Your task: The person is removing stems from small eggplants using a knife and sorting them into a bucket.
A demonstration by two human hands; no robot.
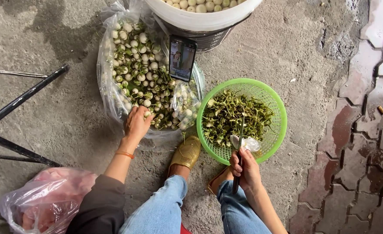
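My left hand reaches into a clear plastic bag full of small round white eggplants with green caps, its fingers closed among those at the near edge. My right hand grips a thin knife whose blade points up over a green plastic basket. The basket holds a heap of cut green stems and caps, and a small white piece lies near the blade.
A phone leans upright against a white bucket of trimmed white eggplants at the top. A pink plastic bag lies at lower left. Black metal bars cross the left side. Paving bricks border the concrete on the right.
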